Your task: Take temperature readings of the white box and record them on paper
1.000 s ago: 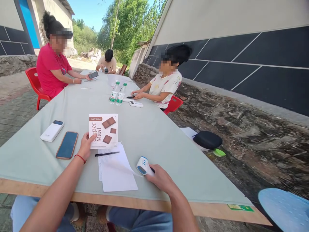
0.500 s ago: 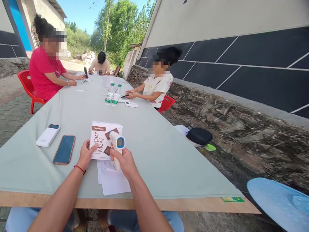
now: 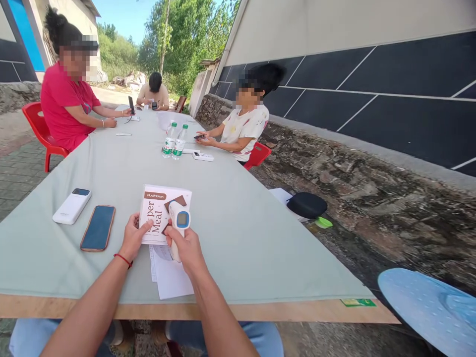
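My left hand (image 3: 134,235) grips the left edge of a white box (image 3: 153,210) printed "NutriMotion" and "Meal", its thumb lying on the front face. In my right hand (image 3: 186,246) is a white infrared thermometer (image 3: 178,218) with a blue-rimmed screen, held by its handle. The thermometer overlaps the right part of the box, and its screen faces me. Beneath them, papers (image 3: 171,280) lie on the table, partly covered by my right hand. A phone (image 3: 98,228) and a white power bank (image 3: 72,207) rest to the left of my left hand.
The long table (image 3: 260,248) has a pale green cloth. Two water bottles (image 3: 174,141) and another power bank (image 3: 203,156) stand or lie farther along. Three people sit around it, one in a pink top (image 3: 69,104). A black case (image 3: 307,205) and blue hat (image 3: 427,307) are at right.
The thermometer and my right hand have shifted slightly left, nearer the box's middle. The box has tilted a little. The person at right has moved their phone slightly.
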### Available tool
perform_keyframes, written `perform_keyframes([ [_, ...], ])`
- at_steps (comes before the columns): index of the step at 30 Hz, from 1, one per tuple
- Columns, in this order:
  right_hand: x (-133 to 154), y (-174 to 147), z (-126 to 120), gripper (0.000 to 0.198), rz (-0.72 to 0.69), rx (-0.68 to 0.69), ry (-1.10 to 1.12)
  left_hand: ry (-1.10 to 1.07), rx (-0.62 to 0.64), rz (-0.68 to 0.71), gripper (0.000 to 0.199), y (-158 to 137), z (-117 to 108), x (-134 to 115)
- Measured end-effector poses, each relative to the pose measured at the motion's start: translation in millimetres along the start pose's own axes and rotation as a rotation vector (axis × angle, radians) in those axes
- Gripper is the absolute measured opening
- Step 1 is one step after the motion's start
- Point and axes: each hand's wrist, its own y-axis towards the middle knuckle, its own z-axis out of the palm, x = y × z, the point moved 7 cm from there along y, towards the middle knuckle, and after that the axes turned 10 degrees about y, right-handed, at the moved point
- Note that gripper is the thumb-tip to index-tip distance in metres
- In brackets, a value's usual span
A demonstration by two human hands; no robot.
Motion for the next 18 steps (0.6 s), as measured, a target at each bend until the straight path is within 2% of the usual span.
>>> perform_keyframes([
  [7, -1, 0, 0, 0.023, -0.027, -0.042, -0.058, 0.004, 0.009, 0.006, 0.069, 0, 0, -1],
  [11, -1, -3, 3, 0.024, 0.014, -0.016, -0.051, 0.002, 0.012, 0.001, 0.069, 0, 0, -2],
  [14, 11, -12, 6, 0.024, 0.005, -0.005, 0.008, 0.000, 0.008, -0.001, 0.070, 0, -1, -2],
  [18, 46, -33, 13, 0.025, -0.061, 0.038, 0.094, -0.033, -0.020, 0.037, 0.069, 3, -5, -5],
])
